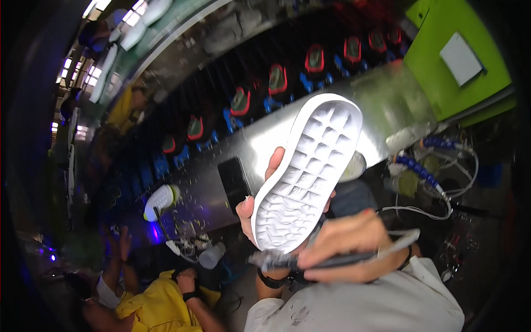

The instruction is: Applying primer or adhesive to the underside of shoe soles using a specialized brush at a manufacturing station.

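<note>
A white shoe sole (310,171) with a grid of square hollows and a wavy-patterned end stands tilted in front of me. My left hand (246,216) is closed around it from behind, its fingers showing at the sole's edges. At the lower end of the sole, my right hand (354,249) grips a slim tool with a dark handle (337,260). Motion blurs the tool; its greyish tip (271,259) lies close to the sole's bottom edge. I cannot tell whether it touches, nor exactly what kind of tool it is.
Behind the sole runs a metal bench (210,207) with a black phone (234,180) and scattered scraps. A row of red-rimmed pieces (277,78) stands beyond. Blue hoses (420,170) and a green cabinet (470,33) are at right. A co-worker in yellow (160,304) sits at left.
</note>
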{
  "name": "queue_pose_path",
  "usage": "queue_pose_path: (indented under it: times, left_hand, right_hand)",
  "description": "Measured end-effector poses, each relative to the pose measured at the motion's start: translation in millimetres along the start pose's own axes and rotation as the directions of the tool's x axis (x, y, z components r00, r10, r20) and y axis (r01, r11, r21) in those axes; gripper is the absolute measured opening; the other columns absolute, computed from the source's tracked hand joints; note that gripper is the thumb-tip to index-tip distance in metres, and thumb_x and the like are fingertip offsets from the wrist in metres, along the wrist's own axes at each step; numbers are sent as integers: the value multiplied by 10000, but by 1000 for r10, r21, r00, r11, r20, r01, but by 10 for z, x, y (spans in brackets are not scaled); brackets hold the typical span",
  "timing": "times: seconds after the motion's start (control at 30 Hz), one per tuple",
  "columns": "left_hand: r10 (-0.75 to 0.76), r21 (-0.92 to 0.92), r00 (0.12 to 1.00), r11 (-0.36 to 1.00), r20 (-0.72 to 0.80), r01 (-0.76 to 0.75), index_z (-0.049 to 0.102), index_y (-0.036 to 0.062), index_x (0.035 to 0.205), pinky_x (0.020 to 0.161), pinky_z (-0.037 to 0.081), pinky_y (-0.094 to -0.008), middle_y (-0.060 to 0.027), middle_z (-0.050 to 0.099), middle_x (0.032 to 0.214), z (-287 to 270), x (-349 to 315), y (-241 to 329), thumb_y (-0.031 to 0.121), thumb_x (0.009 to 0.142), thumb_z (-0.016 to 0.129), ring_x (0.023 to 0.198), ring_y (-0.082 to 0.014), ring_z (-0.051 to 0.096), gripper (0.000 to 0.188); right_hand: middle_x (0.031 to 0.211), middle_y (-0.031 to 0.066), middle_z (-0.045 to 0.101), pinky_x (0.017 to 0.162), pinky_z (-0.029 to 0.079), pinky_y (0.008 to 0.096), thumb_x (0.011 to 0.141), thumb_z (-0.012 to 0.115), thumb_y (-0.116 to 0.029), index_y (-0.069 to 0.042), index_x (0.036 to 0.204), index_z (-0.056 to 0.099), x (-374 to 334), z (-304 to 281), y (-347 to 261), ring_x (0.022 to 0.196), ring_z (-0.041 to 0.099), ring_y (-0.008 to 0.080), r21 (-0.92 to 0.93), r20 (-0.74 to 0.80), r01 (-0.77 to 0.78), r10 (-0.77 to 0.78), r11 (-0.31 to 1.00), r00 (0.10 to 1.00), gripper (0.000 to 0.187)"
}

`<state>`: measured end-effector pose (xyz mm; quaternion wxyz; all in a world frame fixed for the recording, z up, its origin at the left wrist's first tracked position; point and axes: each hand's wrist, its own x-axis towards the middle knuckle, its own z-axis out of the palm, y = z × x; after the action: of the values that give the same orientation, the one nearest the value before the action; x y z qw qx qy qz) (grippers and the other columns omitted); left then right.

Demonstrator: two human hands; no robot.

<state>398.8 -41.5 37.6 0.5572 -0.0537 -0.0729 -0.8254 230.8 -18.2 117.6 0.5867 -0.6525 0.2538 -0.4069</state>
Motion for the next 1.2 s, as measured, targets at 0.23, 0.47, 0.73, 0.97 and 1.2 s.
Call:
queue_pose_path:
  times: [0.23,0.47,0.73,0.97,1.2]
  left_hand:
    - [504,886,849,307,159,-348,248,17,1522,1053,427,-491,-336,322,1487,747,2549,312,371,1017,443,1258,-451,503,646]
    - [622,345,769,-761,149,549,470,-97,1336,1066,387,-520,-430,417,1337,818,2935,1484,469,826,680,1240,-569,441,790]
    - [514,599,592,-798,621,64,422,-54,1202,907,425,-416,-208,510,1030,687,1224,666,102,690,729,967,-342,535,617]
    - [-149,278,641,811,-753,515,472,-57,1331,873,570,-434,-178,639,1151,-498,-927,-80,81,953,573,1003,-296,676,415]
    - [86,475,661,765,-745,435,384,-31,1394,872,539,-458,-208,574,1264,-301,-1723,-365,529,1021,258,1010,-321,652,685]
  right_hand:
    - [767,89,674,505,378,223,743,771,67,69,966,711,-467,-230,105,574,566,102,527,-448,-82,359,846,819,231]
    - [728,95,633,498,369,233,688,714,135,86,923,682,-949,-191,196,538,518,119,729,-544,-21,598,684,588,243]
    - [892,137,683,719,522,256,683,724,142,65,918,668,-1050,-293,616,777,656,188,673,-535,11,477,739,697,253]
    - [893,103,645,735,476,243,665,767,111,31,877,686,-829,-250,612,800,600,130,333,-590,-159,337,929,734,241]
    - [906,138,699,618,524,278,704,777,54,10,967,715,-228,38,621,745,686,211,-399,-349,10,-162,917,923,274]
